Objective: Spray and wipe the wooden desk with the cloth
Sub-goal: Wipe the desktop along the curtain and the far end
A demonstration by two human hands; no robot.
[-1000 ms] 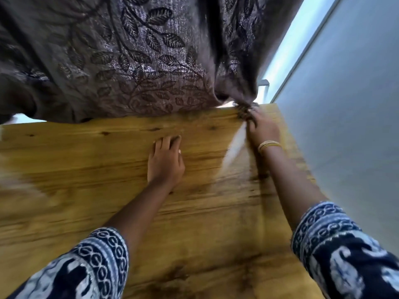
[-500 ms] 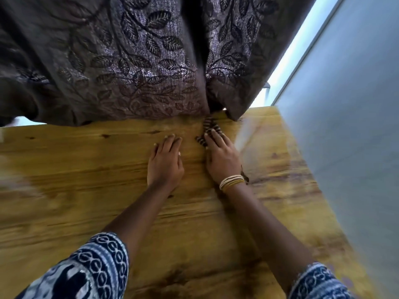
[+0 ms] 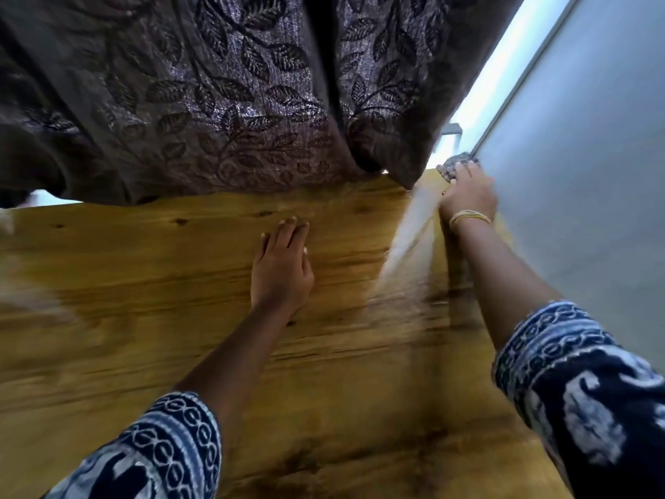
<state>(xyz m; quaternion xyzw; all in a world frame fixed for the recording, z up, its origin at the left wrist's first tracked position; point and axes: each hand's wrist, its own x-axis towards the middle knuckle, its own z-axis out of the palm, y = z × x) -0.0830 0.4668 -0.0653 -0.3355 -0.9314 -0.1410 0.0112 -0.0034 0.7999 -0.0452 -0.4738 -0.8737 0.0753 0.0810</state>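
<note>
The wooden desk fills the lower view, its grain yellow-brown with a pale glare streak right of centre. My left hand lies flat on the desk near its far edge, fingers together, holding nothing. My right hand is stretched to the far right corner of the desk, pressing on a dark patterned cloth, most of which is hidden under the fingers. No spray bottle is in view.
A heavy brown curtain with a leaf pattern hangs over the desk's far edge. A pale grey wall runs along the desk's right side. A bright window strip shows between curtain and wall.
My right hand swept the cloth from the far right corner to the middle beside my left hand, then back to the far right corner. The left hand stayed put.
</note>
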